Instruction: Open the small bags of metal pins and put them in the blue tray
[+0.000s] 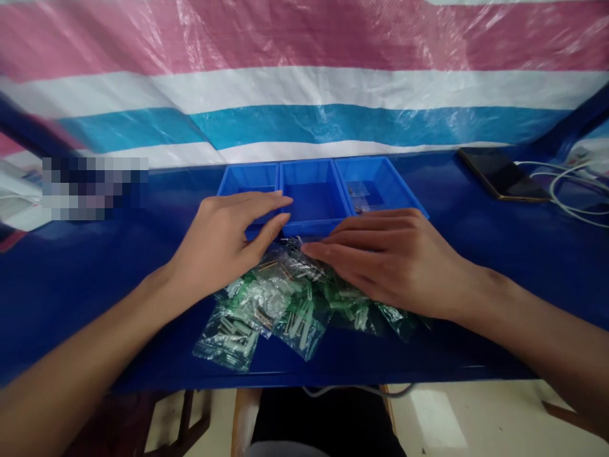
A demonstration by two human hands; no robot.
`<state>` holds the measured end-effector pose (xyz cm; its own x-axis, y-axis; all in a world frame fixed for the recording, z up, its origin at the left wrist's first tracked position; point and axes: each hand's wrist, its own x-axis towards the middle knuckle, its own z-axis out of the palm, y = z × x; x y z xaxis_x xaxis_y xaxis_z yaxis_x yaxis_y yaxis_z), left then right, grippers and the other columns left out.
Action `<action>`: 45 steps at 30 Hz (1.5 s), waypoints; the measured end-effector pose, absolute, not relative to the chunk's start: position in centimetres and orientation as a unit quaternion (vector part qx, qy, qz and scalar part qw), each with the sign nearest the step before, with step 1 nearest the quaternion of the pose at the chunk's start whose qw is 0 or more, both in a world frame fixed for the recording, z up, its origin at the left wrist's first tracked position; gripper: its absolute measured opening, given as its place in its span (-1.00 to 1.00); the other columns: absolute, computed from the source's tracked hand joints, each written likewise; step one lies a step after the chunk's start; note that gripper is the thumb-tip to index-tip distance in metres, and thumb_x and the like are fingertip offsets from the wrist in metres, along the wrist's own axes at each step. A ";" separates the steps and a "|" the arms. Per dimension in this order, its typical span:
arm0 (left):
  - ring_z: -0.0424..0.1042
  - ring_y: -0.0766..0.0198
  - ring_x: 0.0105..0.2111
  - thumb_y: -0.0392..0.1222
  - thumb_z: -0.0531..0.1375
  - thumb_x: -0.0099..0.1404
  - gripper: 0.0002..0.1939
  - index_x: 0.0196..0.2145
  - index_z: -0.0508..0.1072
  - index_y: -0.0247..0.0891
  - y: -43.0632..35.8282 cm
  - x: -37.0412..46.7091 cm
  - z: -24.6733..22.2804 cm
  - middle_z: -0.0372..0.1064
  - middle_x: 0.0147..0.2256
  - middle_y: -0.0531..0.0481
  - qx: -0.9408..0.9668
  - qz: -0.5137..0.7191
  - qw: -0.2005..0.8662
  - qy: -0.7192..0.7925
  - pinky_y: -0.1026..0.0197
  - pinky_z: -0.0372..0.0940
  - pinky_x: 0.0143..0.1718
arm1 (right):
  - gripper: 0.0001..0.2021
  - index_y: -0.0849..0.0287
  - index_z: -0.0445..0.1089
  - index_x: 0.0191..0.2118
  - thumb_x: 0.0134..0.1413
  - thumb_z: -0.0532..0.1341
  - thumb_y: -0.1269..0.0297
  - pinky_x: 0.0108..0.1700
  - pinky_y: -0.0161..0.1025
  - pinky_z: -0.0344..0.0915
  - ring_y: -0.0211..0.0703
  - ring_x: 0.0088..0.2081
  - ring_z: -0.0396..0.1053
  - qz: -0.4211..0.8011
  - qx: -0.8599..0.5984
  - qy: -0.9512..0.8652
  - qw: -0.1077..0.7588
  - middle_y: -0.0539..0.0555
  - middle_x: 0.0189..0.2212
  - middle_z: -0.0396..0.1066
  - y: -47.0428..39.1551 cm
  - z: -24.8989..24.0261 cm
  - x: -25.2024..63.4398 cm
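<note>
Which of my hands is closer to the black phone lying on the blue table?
Right. The right hand rests on the pile of clear plastic bags, with the black phone up and to its right. The left hand sits farther left, by the blue trays.

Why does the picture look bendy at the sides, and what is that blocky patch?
In the head view the wide lens bows the blue table and smears the striped sheet toward the corners. The blocky patch is pixelated over. Light glints off the plastic bags under the left hand and right hand, which look fairly sharp.
</note>
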<state>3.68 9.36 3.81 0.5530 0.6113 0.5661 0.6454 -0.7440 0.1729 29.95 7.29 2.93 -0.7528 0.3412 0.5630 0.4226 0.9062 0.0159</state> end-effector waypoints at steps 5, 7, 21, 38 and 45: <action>0.69 0.16 -0.07 -0.19 0.19 0.57 -0.63 0.26 0.47 0.04 8.3 4.2 4.0 0.62 0.09 0.04 -0.868 -0.338 0.029 -0.362 0.12 0.65 -0.08 | -0.73 -0.09 0.65 -0.05 0.40 0.25 0.45 -0.30 -0.14 0.55 -0.07 -0.30 0.66 0.000 -0.311 -0.854 0.416 -0.03 -0.21 0.71 6.4 3.7 29.8; 0.63 0.15 0.06 -0.27 0.21 0.53 -0.51 0.35 0.38 0.03 8.0 4.4 4.1 0.55 0.18 0.01 -0.878 -0.355 0.046 -0.319 0.10 0.63 0.03 | -0.76 -0.16 0.63 -0.10 0.33 0.33 0.43 -0.30 -0.16 0.58 -0.11 -0.33 0.65 0.092 -0.350 -0.793 0.491 -0.10 -0.23 0.69 6.1 4.0 29.7; 0.65 0.29 -0.28 -0.28 0.29 0.52 -0.84 -0.11 0.65 -0.03 7.1 4.2 4.9 0.68 -0.21 0.13 -0.863 -0.417 0.118 -0.261 0.21 0.57 -0.28 | -0.69 -0.11 0.64 -0.04 0.25 0.36 0.49 -0.25 -0.15 0.61 -0.11 -0.13 0.61 0.234 -0.328 -0.747 0.529 -0.05 -0.11 0.59 5.3 3.9 28.9; 0.70 0.24 -0.27 -0.28 0.28 0.52 -0.68 0.15 0.56 0.00 6.4 4.4 5.4 0.69 -0.10 0.11 -0.886 -0.346 0.141 -0.274 0.20 0.59 -0.26 | -0.67 -0.07 0.58 0.03 0.21 0.45 0.43 -0.47 -0.26 0.65 -0.22 -0.50 0.59 0.315 -0.311 -0.713 0.544 -0.21 -0.43 0.59 4.9 4.5 28.8; 0.60 0.38 -0.37 -0.20 0.29 0.56 -0.90 -0.11 0.63 -0.04 6.3 4.9 5.0 0.65 -0.30 0.22 -0.832 -0.445 0.055 -0.326 0.23 0.49 -0.39 | -0.77 -0.16 0.62 0.02 0.34 0.36 0.31 -0.36 -0.25 0.62 -0.20 -0.36 0.61 0.197 -0.347 -0.759 0.514 -0.10 -0.26 0.64 4.8 4.5 29.2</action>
<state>4.86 6.33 4.96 0.3920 0.4929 0.7768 0.5915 -0.7817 0.1976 29.15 4.80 4.50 -0.2296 0.7302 0.6435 0.3243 0.6808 -0.6568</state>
